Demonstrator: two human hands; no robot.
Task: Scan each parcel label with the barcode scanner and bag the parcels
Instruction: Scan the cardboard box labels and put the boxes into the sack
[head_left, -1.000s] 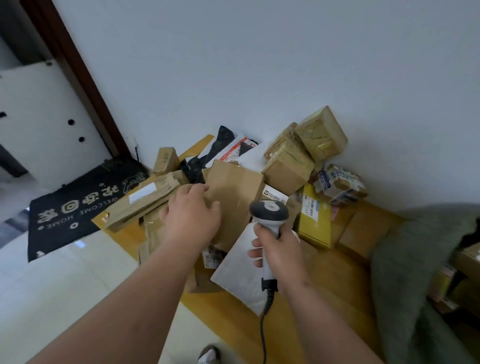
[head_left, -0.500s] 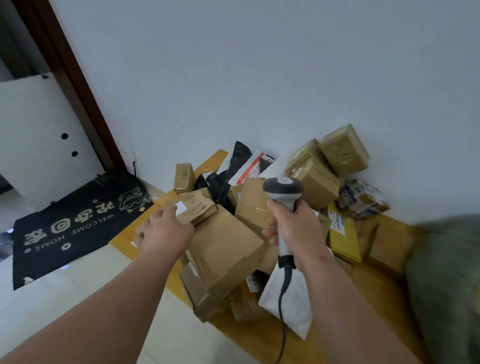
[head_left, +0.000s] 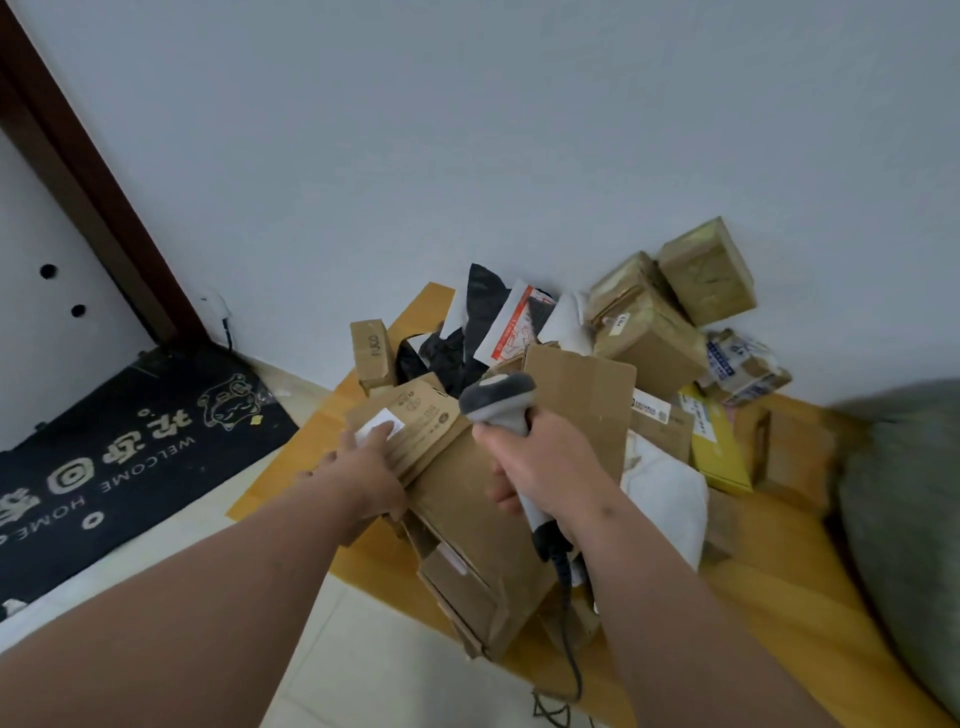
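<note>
Scanning step in hand, none of the heap visibly bagged.

Wooden platform (head_left: 779, 597): low, against the white wall, bearing the heap.
Grey-green sack (head_left: 904, 493): far right edge, presumably the bag for parcels, mouth not visible.
Black doormat (head_left: 119, 457): left, on the tiled floor.
Parcel heap (head_left: 649, 332): cardboard boxes, black and white mailers, yellow box, piled mid-scene toward the wall.
Flat brown parcel (head_left: 415, 421): near left of heap, atop a larger carton, white label (head_left: 382, 423) facing up.
Left hand (head_left: 363, 467): gripping that parcel's near edge, fingertips at the label.
Right hand (head_left: 540, 462): wrapped round the handle of the barcode scanner (head_left: 498, 402), head directed away toward the heap, cable trailing near.

Next move, by judgement: scanner head aimed down at the label, parcel tilted to face it, then carried right to the sack.
</note>
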